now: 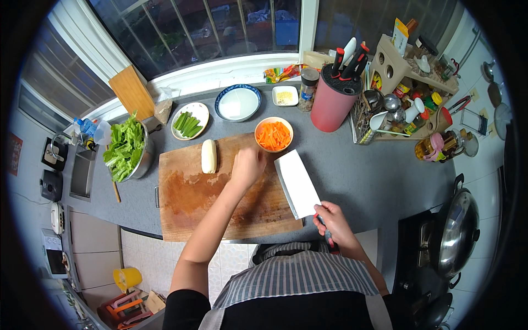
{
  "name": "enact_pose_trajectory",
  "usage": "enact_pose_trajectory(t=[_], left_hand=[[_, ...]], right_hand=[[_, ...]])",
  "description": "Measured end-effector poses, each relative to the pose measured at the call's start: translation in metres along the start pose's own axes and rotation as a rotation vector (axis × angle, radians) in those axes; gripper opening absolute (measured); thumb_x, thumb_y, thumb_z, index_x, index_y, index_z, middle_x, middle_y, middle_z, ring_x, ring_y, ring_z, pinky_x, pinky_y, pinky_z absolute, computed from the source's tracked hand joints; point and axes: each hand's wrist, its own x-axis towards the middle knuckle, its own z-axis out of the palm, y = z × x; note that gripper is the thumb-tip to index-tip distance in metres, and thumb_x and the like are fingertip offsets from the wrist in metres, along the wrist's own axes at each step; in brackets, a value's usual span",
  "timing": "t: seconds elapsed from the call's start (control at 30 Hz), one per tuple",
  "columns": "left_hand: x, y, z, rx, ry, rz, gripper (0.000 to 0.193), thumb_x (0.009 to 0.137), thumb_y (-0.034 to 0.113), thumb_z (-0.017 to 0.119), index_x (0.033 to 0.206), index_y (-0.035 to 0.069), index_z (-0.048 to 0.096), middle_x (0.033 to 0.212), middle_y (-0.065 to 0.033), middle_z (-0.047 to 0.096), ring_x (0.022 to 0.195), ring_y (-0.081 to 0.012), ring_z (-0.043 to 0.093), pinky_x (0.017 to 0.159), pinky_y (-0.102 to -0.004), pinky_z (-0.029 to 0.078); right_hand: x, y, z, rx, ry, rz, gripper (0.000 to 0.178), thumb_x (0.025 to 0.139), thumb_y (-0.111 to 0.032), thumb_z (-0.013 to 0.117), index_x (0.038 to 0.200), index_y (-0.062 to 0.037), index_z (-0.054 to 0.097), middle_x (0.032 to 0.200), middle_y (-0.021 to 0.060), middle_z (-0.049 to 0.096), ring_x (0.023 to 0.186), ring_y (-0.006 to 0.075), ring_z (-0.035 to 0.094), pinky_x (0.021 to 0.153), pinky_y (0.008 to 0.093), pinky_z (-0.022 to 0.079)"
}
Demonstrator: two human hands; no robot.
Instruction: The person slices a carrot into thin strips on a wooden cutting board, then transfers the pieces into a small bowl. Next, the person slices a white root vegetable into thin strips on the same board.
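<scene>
My right hand (334,223) grips the dark handle of a cleaver (297,184), whose broad pale blade reaches past the right edge of the wooden cutting board (187,206). Over the board, my left hand (249,166) is closed, its fingertips close to the bowl (257,133) of shredded carrot (274,136); anything in those fingers is hidden. A peeled pale vegetable piece (209,157), thick and cylindrical, lies on the board left of that hand. The board's surface is wet and stained, and the bowl stands at its far right corner.
Behind the board are a plate of green strips (188,125), a blue-rimmed dish (237,103) and a small dish of minced pieces (285,97). Leafy greens (124,148) fill a metal bowl at left. A red knife block (335,104) and a lidded wok (459,234) stand at right.
</scene>
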Motion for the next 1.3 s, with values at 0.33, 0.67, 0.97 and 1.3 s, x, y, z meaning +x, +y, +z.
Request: enact_pose_trajectory(t=[0.33,0.67,0.97,1.3], left_hand=[[0.027,-0.108,-0.029,-0.005,0.291,-0.397,0.030,0.080,0.025,0.068,0.097,0.001,0.069,0.089,-0.0192,0.069,0.084,-0.0295,0.067,0.076,-0.0403,0.051],[-0.081,-0.123,0.007,0.140,0.052,-0.425,0.047,0.066,0.028,0.080,0.101,0.001,0.064,0.097,-0.0191,0.065,0.087,-0.0329,0.062,0.076,-0.0436,0.051],[-0.139,-0.037,0.027,-0.125,0.305,-0.345,0.064,0.061,0.012,0.084,0.116,0.002,0.053,0.111,-0.0164,0.053,0.102,-0.0344,0.051,0.088,-0.0418,0.043],[-0.148,-0.049,0.036,-0.274,0.349,-0.347,0.048,0.062,0.007,0.081,0.101,0.001,0.054,0.100,-0.0151,0.056,0.097,-0.0348,0.051,0.084,-0.0410,0.043]], right_hand=[[-0.011,0.005,-0.007,0.010,0.040,0.022,0.021,0.096,-0.017,0.051,0.089,0.0018,0.056,0.062,0.0056,0.054,0.041,0.0063,0.042,0.037,0.0233,0.035],[0.008,0.000,0.017,-0.538,0.071,-0.256,0.023,0.090,-0.018,0.059,0.076,-0.0010,0.053,0.056,0.0085,0.056,0.042,0.0180,0.052,0.040,0.0320,0.039],[0.025,-0.027,0.074,-1.243,0.062,-0.637,0.016,0.090,-0.020,0.054,0.085,-0.0055,0.052,0.061,0.0143,0.061,0.054,0.0352,0.061,0.050,0.0454,0.048],[0.026,-0.032,0.102,-1.470,0.046,-0.607,0.015,0.091,-0.021,0.052,0.084,-0.0070,0.050,0.066,0.0137,0.062,0.057,0.0370,0.061,0.052,0.0487,0.048]])
